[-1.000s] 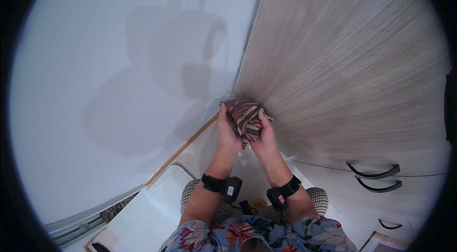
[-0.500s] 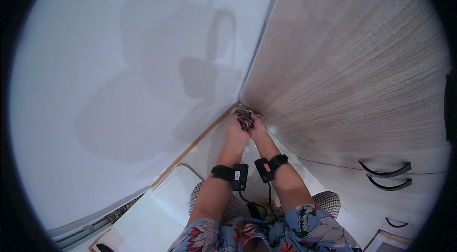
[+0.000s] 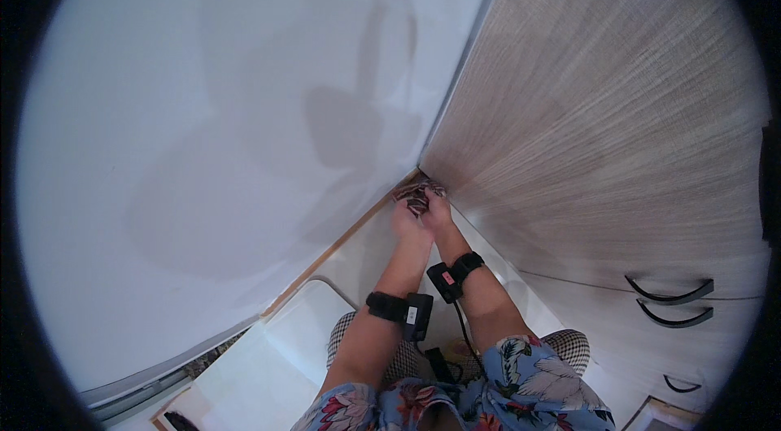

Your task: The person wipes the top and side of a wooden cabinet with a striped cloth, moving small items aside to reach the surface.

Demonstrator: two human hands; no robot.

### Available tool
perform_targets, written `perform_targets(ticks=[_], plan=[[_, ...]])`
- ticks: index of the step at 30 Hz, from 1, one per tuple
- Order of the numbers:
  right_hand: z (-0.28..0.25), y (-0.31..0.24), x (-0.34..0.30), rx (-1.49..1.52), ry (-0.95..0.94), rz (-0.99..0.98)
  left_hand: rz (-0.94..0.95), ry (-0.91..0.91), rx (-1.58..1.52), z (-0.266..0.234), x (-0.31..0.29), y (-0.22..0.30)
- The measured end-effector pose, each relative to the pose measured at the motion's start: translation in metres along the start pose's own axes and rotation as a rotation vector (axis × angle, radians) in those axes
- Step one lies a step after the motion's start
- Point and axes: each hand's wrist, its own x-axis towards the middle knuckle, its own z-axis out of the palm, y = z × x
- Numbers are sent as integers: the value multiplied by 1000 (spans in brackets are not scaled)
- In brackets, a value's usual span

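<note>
A crumpled striped cloth (image 3: 417, 197), dark red-brown and pale, is bunched between my two hands, low in the corner where the white wall meets the wood-grain cabinet. My left hand (image 3: 406, 220) has its fingers closed on the cloth's left side. On the other side my right hand (image 3: 439, 210) grips it too, fingers wrapped over it. The wrists nearly touch, and both arms reach straight out. The fingertips are partly hidden by the cloth. Each forearm wears a black strap with a small box, the left one (image 3: 417, 316) and the right one (image 3: 444, 281), with cables running down.
The white wall (image 3: 203, 146) rises on the left, with a wooden strip (image 3: 325, 255) along its foot. Cabinet doors (image 3: 602, 122) with black handles (image 3: 670, 291) stand close on the right. A white panel (image 3: 293, 333) with a rounded corner lies beside my left knee.
Both hands and the cloth have shifted slightly, and the cloth now lies bunched against the wooden strip. The view has moved a little, and the right forearm's box has come slightly left.
</note>
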Motion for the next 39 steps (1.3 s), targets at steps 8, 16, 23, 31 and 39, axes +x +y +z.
perform_targets(ticks=[8, 16, 23, 31, 39], plan=[[69, -38, -75, -157, -71, -2, -63, -82, -94, -8, 9, 22], [97, -53, -84, -568, 47, -560, -116, -272, 51, 23, -1, 14], [107, -69, -105, -695, -67, -638, -6, -386, 129, 40, -18, 25], [104, -67, -115, -806, -181, -827, 70, -593, 78, 37, -15, 17], [151, -112, -176, -791, -315, -967, 169, -579, 110, 72, -83, 38]])
